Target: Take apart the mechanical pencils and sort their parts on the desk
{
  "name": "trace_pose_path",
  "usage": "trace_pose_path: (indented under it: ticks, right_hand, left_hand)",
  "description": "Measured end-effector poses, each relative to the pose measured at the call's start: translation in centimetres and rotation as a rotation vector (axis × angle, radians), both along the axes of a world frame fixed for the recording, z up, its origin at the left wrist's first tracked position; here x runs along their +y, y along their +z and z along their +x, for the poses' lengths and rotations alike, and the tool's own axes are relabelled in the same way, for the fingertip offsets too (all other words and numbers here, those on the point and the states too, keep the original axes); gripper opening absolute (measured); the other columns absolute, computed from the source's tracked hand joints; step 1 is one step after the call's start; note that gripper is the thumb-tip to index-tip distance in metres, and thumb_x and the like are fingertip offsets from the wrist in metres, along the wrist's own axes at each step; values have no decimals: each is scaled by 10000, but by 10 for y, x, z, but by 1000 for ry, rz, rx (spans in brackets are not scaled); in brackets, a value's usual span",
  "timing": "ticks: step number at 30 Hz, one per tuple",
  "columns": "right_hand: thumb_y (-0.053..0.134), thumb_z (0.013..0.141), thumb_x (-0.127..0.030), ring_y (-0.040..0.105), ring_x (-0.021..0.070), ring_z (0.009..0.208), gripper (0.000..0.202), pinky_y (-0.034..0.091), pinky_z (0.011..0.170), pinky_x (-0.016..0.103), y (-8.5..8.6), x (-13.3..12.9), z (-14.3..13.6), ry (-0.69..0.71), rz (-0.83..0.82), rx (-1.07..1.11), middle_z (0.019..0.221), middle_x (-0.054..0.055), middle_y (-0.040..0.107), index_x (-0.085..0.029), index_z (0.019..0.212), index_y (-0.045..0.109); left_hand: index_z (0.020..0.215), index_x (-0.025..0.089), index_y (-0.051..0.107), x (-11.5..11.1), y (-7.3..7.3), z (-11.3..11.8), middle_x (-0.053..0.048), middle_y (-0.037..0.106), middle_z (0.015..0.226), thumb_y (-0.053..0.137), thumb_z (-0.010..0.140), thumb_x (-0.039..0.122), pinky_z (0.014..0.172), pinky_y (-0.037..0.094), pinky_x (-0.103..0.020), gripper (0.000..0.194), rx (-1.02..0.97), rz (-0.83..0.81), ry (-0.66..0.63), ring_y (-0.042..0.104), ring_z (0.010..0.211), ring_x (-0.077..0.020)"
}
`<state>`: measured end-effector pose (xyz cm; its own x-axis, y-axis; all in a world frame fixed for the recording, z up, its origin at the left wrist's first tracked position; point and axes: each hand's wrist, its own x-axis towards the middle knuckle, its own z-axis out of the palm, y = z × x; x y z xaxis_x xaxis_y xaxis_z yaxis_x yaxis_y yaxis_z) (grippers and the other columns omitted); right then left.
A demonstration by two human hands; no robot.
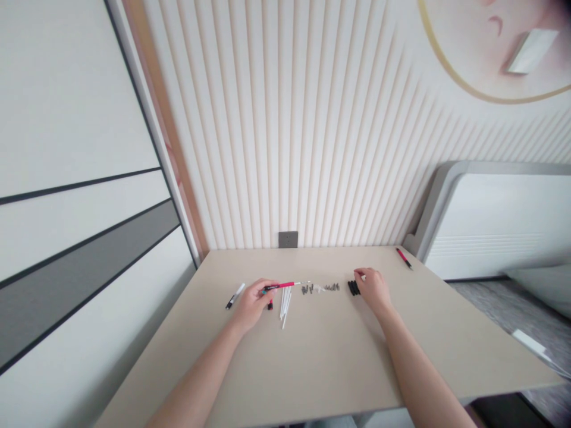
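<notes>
My left hand (256,302) is closed around a red and black pen barrel (285,285), held level above the table. A thin white tip with something small on it sticks out of the barrel's right end. Below it, several white pen refills (284,309) lie in a loose bundle. A small red and black pen part (270,305) is partly hidden by the hand. My right hand (373,290) has its fingers pinched together beside several short black tubes (353,288); what they hold, if anything, is too small to tell. Between the hands lies a row of small springs and grey pieces (320,288).
A white and black pen (235,296) lies at the table's left, and a finished-looking red and black pen (404,258) near the back right corner. The beige table (312,368) meets a ribbed wall with a dark socket (288,239). A bed (495,220) stands at right.
</notes>
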<state>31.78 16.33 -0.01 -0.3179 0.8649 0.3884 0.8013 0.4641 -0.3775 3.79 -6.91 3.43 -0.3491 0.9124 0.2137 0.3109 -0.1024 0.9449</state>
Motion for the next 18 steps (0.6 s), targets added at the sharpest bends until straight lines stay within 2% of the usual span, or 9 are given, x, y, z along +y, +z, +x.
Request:
trace_pose_path:
  ticks: [6, 11, 15, 18]
  right_hand:
    - [477, 871, -285, 612, 257, 987, 290, 418, 839, 325, 2, 2, 6, -62, -54, -63, 1030, 96, 706, -206, 969, 738]
    - [470, 854, -271, 594, 301, 1053, 315, 421, 859, 391, 3, 8, 18, -212, -132, -86, 1088, 136, 686, -215, 1011, 737]
    - [458, 845, -273, 593, 343, 1066, 344, 426, 861, 466, 1, 15, 33, -341, -222, -71, 1120, 159, 675, -208, 1057, 721]
    - [491, 831, -330, 616, 336, 1038, 328, 437, 864, 472, -2, 19, 38, -360, -297, -42, 1076, 144, 697, -219, 1036, 722]
  left_hand:
    - [1026, 179, 693, 1, -2, -1, -39, 638, 914, 609, 823, 418, 615, 497, -235, 325, -9, 4, -2, 554, 705, -135]
    - [1038, 169, 687, 1, -1, 0, -20, 620, 801, 609, 827, 408, 585, 492, -234, 328, -28, 2, -1, 546, 640, -128]
    - [1031, 171, 682, 0, 1, 0, -37, 639, 889, 605, 832, 399, 608, 502, -238, 313, -22, 3, 10, 564, 689, -137]
    - [1040, 176, 676, 0, 0, -1, -46, 649, 951, 600, 840, 390, 631, 508, -243, 302, -17, -2, 4, 580, 722, -143]
